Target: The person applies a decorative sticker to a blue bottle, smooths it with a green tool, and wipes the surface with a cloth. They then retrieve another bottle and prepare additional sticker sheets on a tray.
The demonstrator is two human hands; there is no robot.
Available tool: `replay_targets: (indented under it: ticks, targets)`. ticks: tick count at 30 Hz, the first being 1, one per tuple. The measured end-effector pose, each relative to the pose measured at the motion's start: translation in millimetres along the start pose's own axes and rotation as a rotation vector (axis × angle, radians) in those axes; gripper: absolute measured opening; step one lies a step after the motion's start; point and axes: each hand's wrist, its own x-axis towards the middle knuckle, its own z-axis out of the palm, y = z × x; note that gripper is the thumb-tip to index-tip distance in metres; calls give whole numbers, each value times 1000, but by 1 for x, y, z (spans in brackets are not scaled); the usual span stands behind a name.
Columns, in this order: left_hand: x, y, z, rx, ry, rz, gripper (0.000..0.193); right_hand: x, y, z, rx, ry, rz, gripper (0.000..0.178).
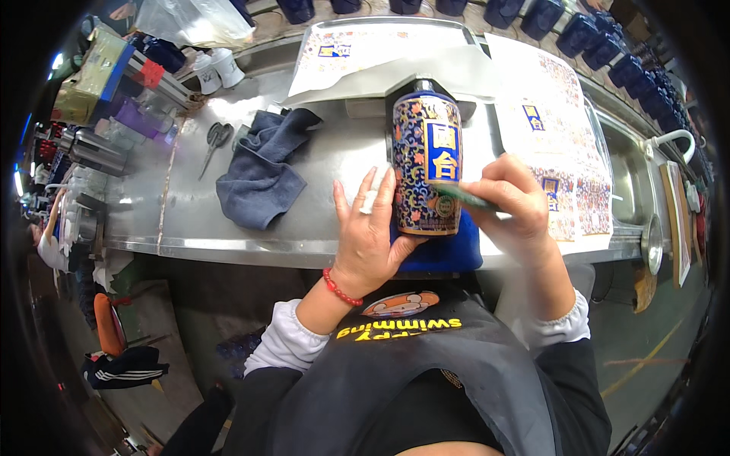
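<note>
A bottle (411, 163) covered in a dark blue floral pattern, with a blue and gold label panel, lies with its neck pointing away from me. Beneath its base end is a blue pad (433, 254). My left hand (366, 239) rests against the bottle's left side, fingers spread and thumb by the base; a white wrap circles one finger. In my right hand (517, 201) is a slim dark green scraper-like tool (473, 199), pinched between the fingers. Its tip touches the bottle just below the label panel, and motion blurs it slightly.
Printed pattern sheets (559, 121) lie to the right, beside a sink (627, 182). Another sheet on a tray (380, 53) is behind the bottle. A grey-blue cloth (266, 171) and scissors (217, 144) lie left on the metal table. Several dark blue bottles (544, 17) line the far edge.
</note>
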Motion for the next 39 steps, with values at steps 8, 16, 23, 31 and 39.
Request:
replay_targets:
  ticks: [8, 16, 23, 31, 39]
  targets:
    - [-1, 5, -1, 26, 123, 69, 93, 70, 0, -4, 399, -477, 315, 14]
    - [34, -14, -26, -53, -13, 340, 71, 23, 40, -14, 217, -11, 311, 12]
    - [130, -43, -34, 118, -115, 529, 69, -22, 63, -9, 383, 189, 488, 12]
    - [41, 34, -27, -23, -174, 696, 45, 9, 51, -10, 251, 60, 252, 13]
    - [27, 27, -17, 151, 84, 125, 94, 33, 34, -10, 279, -408, -145, 27]
